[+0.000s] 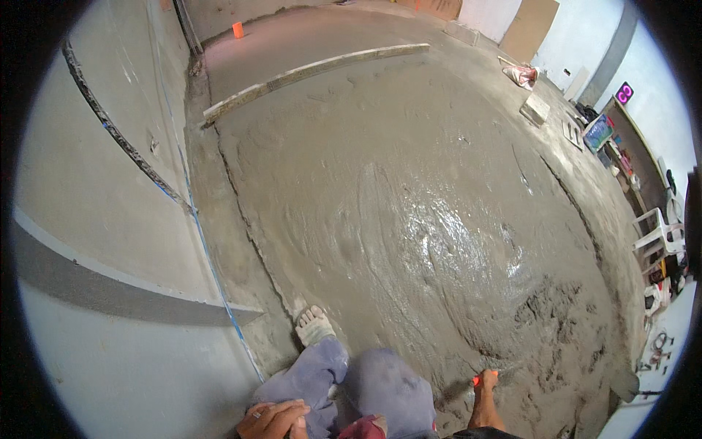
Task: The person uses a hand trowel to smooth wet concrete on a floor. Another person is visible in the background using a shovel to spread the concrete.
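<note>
Wet grey concrete (314, 183) covers most of the floor, smooth and shiny mid-scene, rough and lumpy in the near right patch (557, 314). Right hand (483, 395), near right, has its grip closed round an orange-handled tool (477, 380) low over the concrete; working end not clear. Left hand (276, 420) lies over the left leg, fingers loosely bent; can't tell if anything's under it. Risks, my judgement: tilting the tool or pressing too hard could gouge ridges; the rough patch may set uneven if left; shiny wet areas may mark easily; the left foot (314, 325), toes bare at the left edge, could slip or leave prints, and wet cement may irritate skin. Long board (314, 72) lies across the far side. Containers: orange cup-like container (238, 30) far left, inside not visible; white-and-red sack (521, 76) far right, contents can't be made out. Shelf unit (638, 150) at right, mixed small items by it, too small to sort. White plastic chair (660, 235) near the shelf unit.
</note>
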Available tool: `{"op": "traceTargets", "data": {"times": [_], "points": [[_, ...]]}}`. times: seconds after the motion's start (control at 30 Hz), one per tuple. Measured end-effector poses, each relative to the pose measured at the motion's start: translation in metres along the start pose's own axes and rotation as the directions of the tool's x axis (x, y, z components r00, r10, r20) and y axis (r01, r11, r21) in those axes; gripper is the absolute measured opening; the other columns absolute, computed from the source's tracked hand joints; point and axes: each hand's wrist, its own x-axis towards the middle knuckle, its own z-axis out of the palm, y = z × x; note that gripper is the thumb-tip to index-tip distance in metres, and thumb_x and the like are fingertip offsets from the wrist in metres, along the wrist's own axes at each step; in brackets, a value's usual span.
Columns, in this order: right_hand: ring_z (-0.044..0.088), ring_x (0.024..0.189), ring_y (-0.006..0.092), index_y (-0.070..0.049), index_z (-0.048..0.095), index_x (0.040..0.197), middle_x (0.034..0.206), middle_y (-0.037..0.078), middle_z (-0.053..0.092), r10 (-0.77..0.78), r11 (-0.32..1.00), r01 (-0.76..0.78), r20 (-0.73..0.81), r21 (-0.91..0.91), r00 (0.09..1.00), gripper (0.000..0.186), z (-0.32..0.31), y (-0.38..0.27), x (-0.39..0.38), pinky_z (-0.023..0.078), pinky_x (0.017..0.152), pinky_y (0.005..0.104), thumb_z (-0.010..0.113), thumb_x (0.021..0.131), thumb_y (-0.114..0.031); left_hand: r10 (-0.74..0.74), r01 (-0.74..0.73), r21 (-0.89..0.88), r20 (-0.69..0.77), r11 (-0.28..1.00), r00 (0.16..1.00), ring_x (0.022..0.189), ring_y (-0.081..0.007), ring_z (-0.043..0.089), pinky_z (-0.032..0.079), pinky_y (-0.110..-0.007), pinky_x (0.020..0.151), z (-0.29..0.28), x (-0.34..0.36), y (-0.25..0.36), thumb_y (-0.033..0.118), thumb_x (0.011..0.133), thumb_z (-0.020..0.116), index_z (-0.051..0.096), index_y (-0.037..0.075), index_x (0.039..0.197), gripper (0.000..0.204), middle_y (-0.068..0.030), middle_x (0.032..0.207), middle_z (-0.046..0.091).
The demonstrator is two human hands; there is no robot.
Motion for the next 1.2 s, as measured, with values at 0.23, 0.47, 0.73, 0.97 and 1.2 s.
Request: {"op": "traceTargets", "data": {"times": [0.23,0.47,0.73,0.97,1.2], "points": [[0.058,0.064,0.026,0.002,0.058,0.079,0.077,0.015,0.06,-0.226,0.974,0.223,0.255,0.04,0.94,0.023,0.162,-0.085,-0.007,0.044,0.061,0.0405,0.053,0.069,-0.018,-0.012,0.01,-0.037,-0.061,0.999,0.998,0.073,-0.0268,0.062,0.048,-0.037,0.066,-0.007,0.007,0.006,0.015,0.077,0.062,0.065,0.007,0.077,0.009,-0.0089,0.083,0.066],[0.053,0.05,0.0174,-0.003,0.054,0.071,0.059,0.005,0.052,-0.457,0.847,0.529,0.581,0.054,0.673,0.014,0.28,-0.326,-0.06,0.039,0.042,0.0331,0.057,0.075,-0.017,-0.041,0.036,-0.121,-0.044,0.992,0.998,0.073,-0.03,0.061,0.048,-0.038,0.066,-0.009,0.009,0.01,0.014,0.075,0.065,0.063,0.004,0.081,0.011,-0.0114,0.082,0.065],[0.054,0.052,0.0175,-0.002,0.052,0.08,0.063,0.006,0.053,-0.692,0.694,0.714,0.355,0.089,0.629,0.02,0.208,-0.282,-0.083,0.042,0.045,0.033,0.06,0.077,-0.019,-0.058,0.057,-0.114,-0.006,0.992,0.998,0.077,-0.0334,0.061,0.048,-0.04,0.069,-0.007,0.002,0.015,0.013,0.076,0.066,0.062,0.002,0.085,0.015,-0.0146,0.086,0.064],[0.058,0.06,0.0296,0.006,0.06,0.091,0.067,0.014,0.059,-0.176,0.96,0.185,0.061,-0.212,0.982,0.03,-0.003,-0.022,-0.015,0.047,0.06,0.0401,0.056,0.07,-0.014,0.018,-0.018,-0.001,-0.009,1.0,1.0,0.078,-0.0309,0.062,0.049,-0.039,0.069,0.0,-0.002,0.016,0.015,0.074,0.068,0.062,0.005,0.086,0.018,-0.0124,0.087,0.065],[0.052,0.051,0.0216,0.0,0.048,0.071,0.062,0.008,0.052,-0.069,0.989,0.105,0.309,-0.102,0.948,0.009,0.051,0.012,-0.119,0.045,0.05,0.0392,0.051,0.069,-0.008,0.041,-0.041,0.032,-0.006,0.999,0.999,0.076,-0.0301,0.061,0.048,-0.039,0.069,0.004,0.0,0.008,0.015,0.072,0.07,0.061,0.006,0.09,0.021,-0.0103,0.088,0.065]]}}
